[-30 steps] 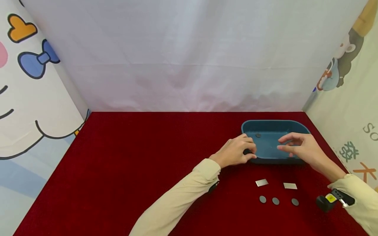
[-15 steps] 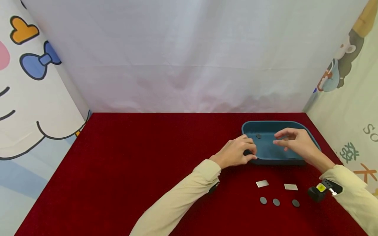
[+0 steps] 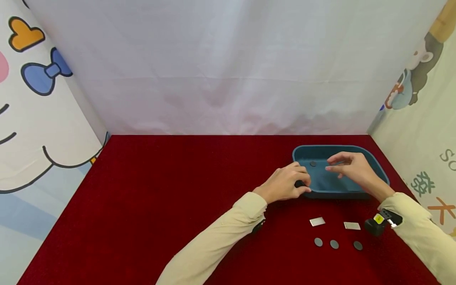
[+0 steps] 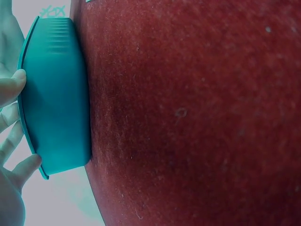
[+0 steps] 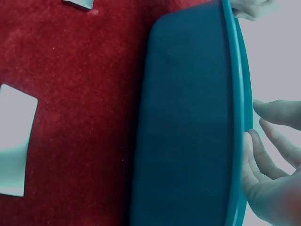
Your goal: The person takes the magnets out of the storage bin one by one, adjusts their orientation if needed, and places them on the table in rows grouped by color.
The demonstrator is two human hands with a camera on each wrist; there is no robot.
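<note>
A blue plastic basin [image 3: 322, 184] stands at the table's right rear. My left hand [image 3: 285, 182] grips its rim at the left front corner; in the left wrist view the thumb [image 4: 14, 87] and another fingertip lie on the rim. Above the basin's inside hovers my right hand [image 3: 350, 168], thumb and fingers apart, nothing visible between them. A small grey disc [image 3: 312, 163] lies on the basin floor. In front of the basin are two silver rectangular plates, one left [image 3: 317, 221] and one right [image 3: 352, 226]. The right wrist view shows the right plate [image 5: 16, 141] closer.
Three grey discs lie in a row nearer me: a left disc [image 3: 318, 242], a middle disc [image 3: 334, 244] and a right disc [image 3: 358, 246]. A red cloth [image 3: 160, 190] covers the table. White curtain [image 3: 228, 71] hangs behind, with printed cloth on both sides.
My right hand has moved left and slightly farther back over the basin, fingers still apart. The left hand has kept its grip on the rim.
</note>
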